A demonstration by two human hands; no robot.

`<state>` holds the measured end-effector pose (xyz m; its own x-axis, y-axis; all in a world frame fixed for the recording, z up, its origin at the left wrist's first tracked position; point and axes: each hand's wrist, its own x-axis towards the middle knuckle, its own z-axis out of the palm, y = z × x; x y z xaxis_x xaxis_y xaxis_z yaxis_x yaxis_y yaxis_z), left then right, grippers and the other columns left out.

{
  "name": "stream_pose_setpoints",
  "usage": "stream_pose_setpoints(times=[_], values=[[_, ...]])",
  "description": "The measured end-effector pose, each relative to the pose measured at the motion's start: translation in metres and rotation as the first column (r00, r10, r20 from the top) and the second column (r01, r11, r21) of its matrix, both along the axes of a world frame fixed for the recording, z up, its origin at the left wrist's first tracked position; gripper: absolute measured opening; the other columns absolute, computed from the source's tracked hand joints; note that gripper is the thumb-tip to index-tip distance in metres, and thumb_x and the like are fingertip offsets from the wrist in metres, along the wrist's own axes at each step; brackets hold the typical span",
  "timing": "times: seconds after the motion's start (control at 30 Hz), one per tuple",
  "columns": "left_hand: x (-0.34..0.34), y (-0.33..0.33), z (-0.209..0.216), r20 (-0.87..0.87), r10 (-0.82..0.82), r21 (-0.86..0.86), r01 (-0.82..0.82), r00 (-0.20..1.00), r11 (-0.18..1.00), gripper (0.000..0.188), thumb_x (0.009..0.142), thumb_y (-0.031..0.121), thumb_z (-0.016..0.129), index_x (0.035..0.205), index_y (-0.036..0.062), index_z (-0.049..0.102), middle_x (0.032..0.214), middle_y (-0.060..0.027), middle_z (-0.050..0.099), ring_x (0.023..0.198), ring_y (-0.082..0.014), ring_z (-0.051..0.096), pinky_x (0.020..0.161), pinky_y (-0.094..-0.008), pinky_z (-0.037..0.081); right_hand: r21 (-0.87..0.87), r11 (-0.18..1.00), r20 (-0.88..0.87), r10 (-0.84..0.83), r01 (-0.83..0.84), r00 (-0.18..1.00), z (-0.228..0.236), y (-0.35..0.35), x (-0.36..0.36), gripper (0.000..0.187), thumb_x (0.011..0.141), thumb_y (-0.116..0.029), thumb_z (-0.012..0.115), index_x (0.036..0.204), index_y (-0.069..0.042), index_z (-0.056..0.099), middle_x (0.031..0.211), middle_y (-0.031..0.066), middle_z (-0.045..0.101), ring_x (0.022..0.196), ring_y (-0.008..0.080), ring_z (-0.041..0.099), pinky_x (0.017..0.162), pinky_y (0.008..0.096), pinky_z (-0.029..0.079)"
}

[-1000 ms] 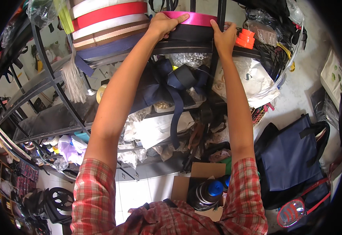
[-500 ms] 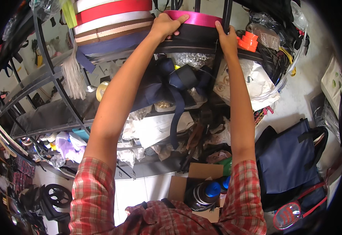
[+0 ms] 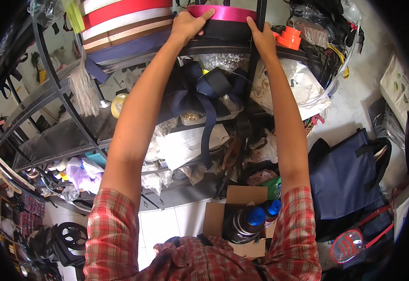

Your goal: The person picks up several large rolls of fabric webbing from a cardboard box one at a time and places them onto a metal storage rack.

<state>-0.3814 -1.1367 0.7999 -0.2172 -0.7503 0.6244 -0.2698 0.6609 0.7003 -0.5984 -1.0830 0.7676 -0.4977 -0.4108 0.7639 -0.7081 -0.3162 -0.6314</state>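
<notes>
A roll of glossy pink webbing [image 3: 230,14] lies flat on a black roll [image 3: 225,31] on the upper shelf, at the top of the head view. My left hand [image 3: 186,27] grips its left end, thumb laid across the pink front and the other fingers partly behind and below. At the right end, beside a black shelf post, my right hand [image 3: 263,39] holds the same roll, its thumb tip on the edge. The far side of the roll is cut off by the frame. To the left stand stacked rolls of webbing, among them a red one [image 3: 128,15].
Black shelf posts [image 3: 255,51] rise beside the right hand. Orange rolls [image 3: 289,38] sit right of it. Navy strap [image 3: 209,131] hangs over the lower shelf. A cardboard box [image 3: 247,194] with blue-capped bottles [image 3: 256,216] and a navy bag [image 3: 342,182] stand below.
The whole scene, hands and pink roll included, has shifted slightly up and left in view. Both hands keep their hold on the roll.
</notes>
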Motion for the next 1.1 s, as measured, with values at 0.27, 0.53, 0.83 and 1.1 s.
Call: stream_pose_setpoints(times=[0.27,0.53,0.83,1.1], values=[[0.002,-0.018,-0.003,-0.132,-0.143,0.063,0.153,0.981,0.986,0.049,0.081,0.044,0.073,0.100,0.0005,0.061,0.053,-0.0005,0.053,0.038,-0.0073,0.041,0.036,-0.0224,0.032,-0.094,0.989,-0.016,-0.113,0.111,0.993,-0.002,0.004,0.017,0.060,0.079,-0.052,0.066,0.106,0.001,0.061,0.105,0.0181,0.063,0.102,0.0343,0.058,0.093,0.0426,0.042],[0.006,-0.014,-0.007,-0.178,-0.174,0.026,0.181,0.969,0.983,0.047,0.084,0.037,0.072,0.107,-0.0025,0.060,0.053,-0.0013,0.052,0.036,-0.0078,0.039,0.036,-0.0237,0.031,-0.518,0.854,-0.673,-0.437,0.042,0.597,0.011,0.013,0.070,0.041,0.082,-0.026,0.067,0.116,-0.005,0.059,0.121,0.0146,0.056,0.112,0.0329,0.050,0.097,0.0433,0.037],[0.009,-0.011,-0.007,-0.274,-0.300,0.069,0.330,0.914,0.942,0.059,0.093,0.008,0.051,0.142,-0.0087,0.024,0.064,-0.0054,0.052,0.052,-0.0112,0.047,0.041,-0.0265,0.033,-0.456,0.880,-0.709,-0.448,0.130,0.545,0.018,0.002,0.069,0.038,0.084,-0.034,0.064,0.114,-0.009,0.062,0.107,0.0075,0.062,0.104,0.0286,0.054,0.095,0.0423,0.036],[0.012,-0.011,-0.008,-0.265,-0.295,0.038,0.315,0.918,0.948,0.055,0.093,0.008,0.051,0.141,-0.0090,0.028,0.061,-0.0058,0.051,0.050,-0.0116,0.045,0.041,-0.0271,0.033,-0.444,0.895,-0.665,-0.367,0.051,0.650,0.014,-0.001,0.065,0.033,0.082,-0.029,0.067,0.110,-0.013,0.064,0.106,0.0031,0.062,0.104,0.0245,0.053,0.094,0.0472,0.030]])
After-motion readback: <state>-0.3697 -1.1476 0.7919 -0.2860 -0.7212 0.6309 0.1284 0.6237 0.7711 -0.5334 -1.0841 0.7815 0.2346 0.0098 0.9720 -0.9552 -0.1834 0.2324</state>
